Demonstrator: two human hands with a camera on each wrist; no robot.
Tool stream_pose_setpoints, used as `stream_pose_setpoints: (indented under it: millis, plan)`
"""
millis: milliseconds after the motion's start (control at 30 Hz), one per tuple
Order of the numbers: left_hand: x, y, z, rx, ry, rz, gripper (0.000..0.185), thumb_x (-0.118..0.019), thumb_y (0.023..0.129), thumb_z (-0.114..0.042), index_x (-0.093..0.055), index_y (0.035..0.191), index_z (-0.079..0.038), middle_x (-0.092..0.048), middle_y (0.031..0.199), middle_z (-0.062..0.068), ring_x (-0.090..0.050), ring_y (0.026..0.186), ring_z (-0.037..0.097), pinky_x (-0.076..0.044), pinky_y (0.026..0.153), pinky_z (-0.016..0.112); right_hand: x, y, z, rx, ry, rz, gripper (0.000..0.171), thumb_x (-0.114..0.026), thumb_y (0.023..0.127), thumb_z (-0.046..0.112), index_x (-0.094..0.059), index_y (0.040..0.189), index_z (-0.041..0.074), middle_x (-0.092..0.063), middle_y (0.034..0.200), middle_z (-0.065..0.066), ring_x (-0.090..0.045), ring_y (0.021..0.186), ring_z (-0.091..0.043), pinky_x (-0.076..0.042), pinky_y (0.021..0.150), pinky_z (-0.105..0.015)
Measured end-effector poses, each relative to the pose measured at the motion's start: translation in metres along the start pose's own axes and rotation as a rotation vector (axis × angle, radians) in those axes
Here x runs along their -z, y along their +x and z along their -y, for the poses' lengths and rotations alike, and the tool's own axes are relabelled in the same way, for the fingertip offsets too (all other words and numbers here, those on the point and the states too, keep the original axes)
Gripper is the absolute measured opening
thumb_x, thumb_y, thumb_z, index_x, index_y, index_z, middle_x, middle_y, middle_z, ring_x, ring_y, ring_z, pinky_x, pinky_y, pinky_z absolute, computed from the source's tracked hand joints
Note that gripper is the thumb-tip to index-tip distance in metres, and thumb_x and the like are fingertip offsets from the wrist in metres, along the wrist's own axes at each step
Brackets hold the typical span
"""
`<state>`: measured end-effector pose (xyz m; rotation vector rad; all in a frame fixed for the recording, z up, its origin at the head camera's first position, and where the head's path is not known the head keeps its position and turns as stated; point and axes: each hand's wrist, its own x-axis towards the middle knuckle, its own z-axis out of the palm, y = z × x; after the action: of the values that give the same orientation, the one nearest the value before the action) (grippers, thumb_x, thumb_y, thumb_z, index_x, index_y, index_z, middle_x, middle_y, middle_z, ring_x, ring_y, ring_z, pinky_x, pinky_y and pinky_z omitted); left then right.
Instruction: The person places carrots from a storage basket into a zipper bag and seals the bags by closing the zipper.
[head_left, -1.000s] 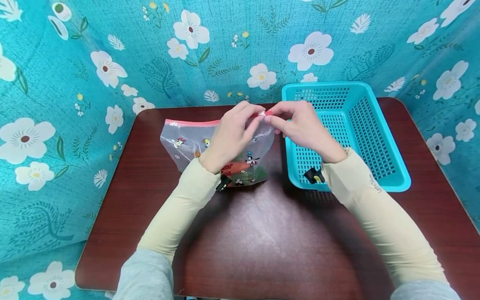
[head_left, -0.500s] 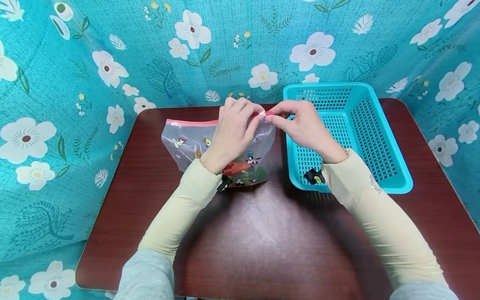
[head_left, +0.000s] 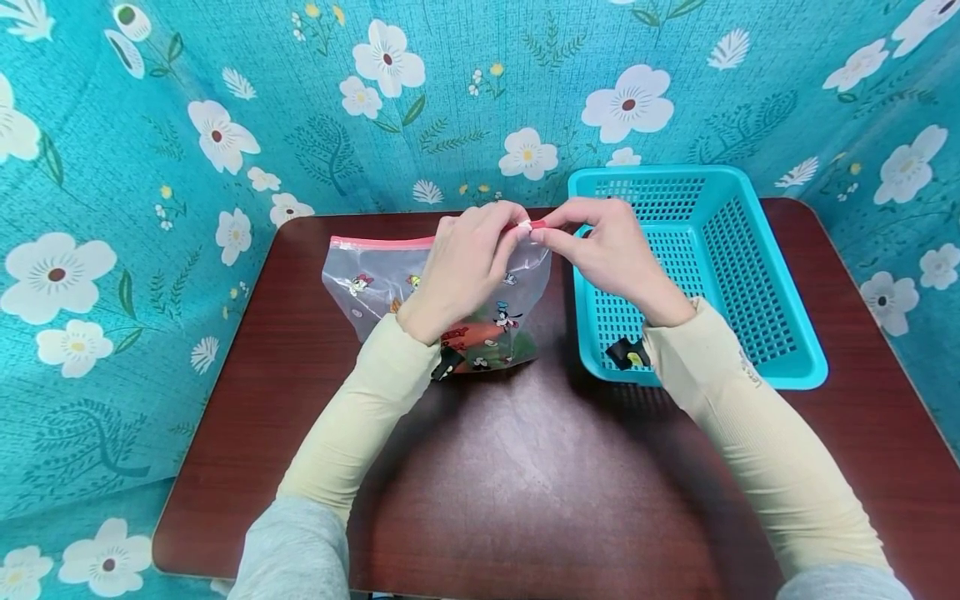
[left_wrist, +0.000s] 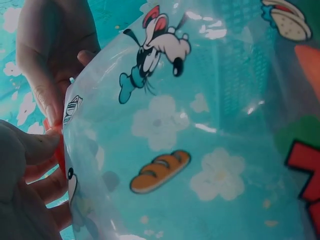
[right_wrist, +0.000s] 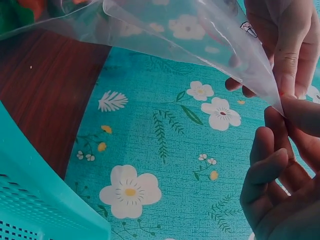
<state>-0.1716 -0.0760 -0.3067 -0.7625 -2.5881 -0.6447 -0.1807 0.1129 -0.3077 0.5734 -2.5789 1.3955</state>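
Note:
A clear zip bag (head_left: 375,287) printed with cartoon figures stands on the dark red table (head_left: 525,467), its red seal strip along the top. My left hand (head_left: 468,267) pinches the top right part of the bag at the seal. My right hand (head_left: 600,250) pinches the white slider (head_left: 527,226) at the bag's top right corner, fingertip to fingertip with the left. The left wrist view shows the printed bag (left_wrist: 200,130) close up with fingers (left_wrist: 47,95) on the red strip. From the right wrist, the clear corner (right_wrist: 260,75) is pinched between fingers (right_wrist: 290,50).
A turquoise plastic basket (head_left: 795,367) sits on the table right of the bag, under my right forearm. A teal floral cloth (head_left: 225,125) hangs behind and at both sides. The near half of the table lies bare.
Both hands stay at the bag's top right corner. The left hand's fingers have curled slightly more over the seal; the bag has not moved.

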Motion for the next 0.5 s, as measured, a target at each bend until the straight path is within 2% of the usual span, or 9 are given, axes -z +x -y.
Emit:
stream_pose_setpoints:
  millis: [333,500]
  plan:
    - [0.0022,-0.0006,0.0023,-0.003,0.031,0.006,0.020,-0.048,0.101,-0.031,-0.063,0.106,-0.018,-0.059,0.086,-0.003,-0.054,0.081,0.015,-0.041,0.075,0.036,0.0004,-0.0008,0.0012,-0.034,-0.006,-0.008,0.020,-0.070,0.088,0.030,-0.078,0.097,0.013,-0.074,0.096,-0.007,-0.056,0.080,-0.013,-0.046,0.061,-0.023]
    - [0.0029,-0.0025,0.0059,0.021,0.028,0.025,0.019,-0.048,0.101,-0.030,-0.061,0.104,-0.017,-0.061,0.089,-0.002,-0.056,0.085,0.017,-0.041,0.078,0.038,0.0017,-0.0016,0.0011,-0.071,-0.018,-0.019,0.021,-0.069,0.089,0.030,-0.078,0.097,0.013,-0.074,0.096,-0.008,-0.056,0.082,-0.014,-0.044,0.062,-0.025]
